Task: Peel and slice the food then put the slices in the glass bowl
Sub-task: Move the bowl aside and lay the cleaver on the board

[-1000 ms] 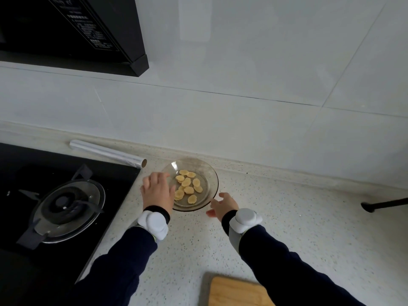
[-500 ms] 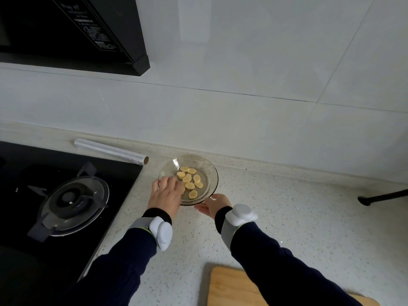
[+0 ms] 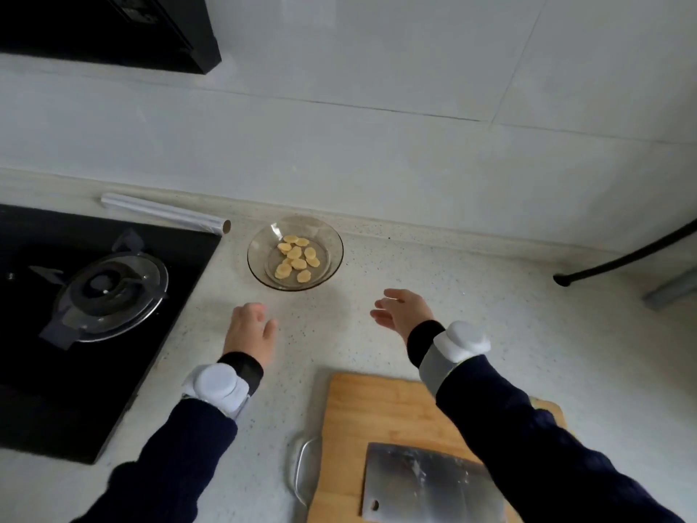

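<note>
Slices (image 3: 296, 257) sit in the glass bowl (image 3: 332, 235), pale yellow rounds clustered loosely on its base, some overlapping. Bowl stands on the speckled worktop (image 3: 509, 318) near the back wall, just right of the hob (image 3: 34, 371) corner. Foil roll (image 3: 166, 214) lies along the wall behind the hob, its open end pointing toward the bowl but not touching it. Both hands hover over the worktop in front of the bowl, clear of it and holding nothing. Left hand (image 3: 249, 332) is palm down, fingers loosely curled, slightly blurred. Right hand (image 3: 405, 309) is turned with thumb side inward, fingers relaxed and spread, empty. Each wrist carries a white puck-like device on a strap, over dark sleeves. Wooden cutting board (image 3: 381, 417) lies nearer the person, below the right forearm, and its surface looks bare apart from a cleaver (image 3: 426, 485) resting flat on it, blade wide, hang hole at its lower left corner. Cleaver handle is hidden under the right sleeve. A clear glass item (image 3: 301, 469) with a rounded edge pokes out beside the board's left edge; can't tell what it is. Hob burner (image 3: 107, 288) with pan supports sits left. Dark cable (image 3: 626, 254) runs across the worktop at far right. Range hood (image 3: 113, 28) is at upper left.
</note>
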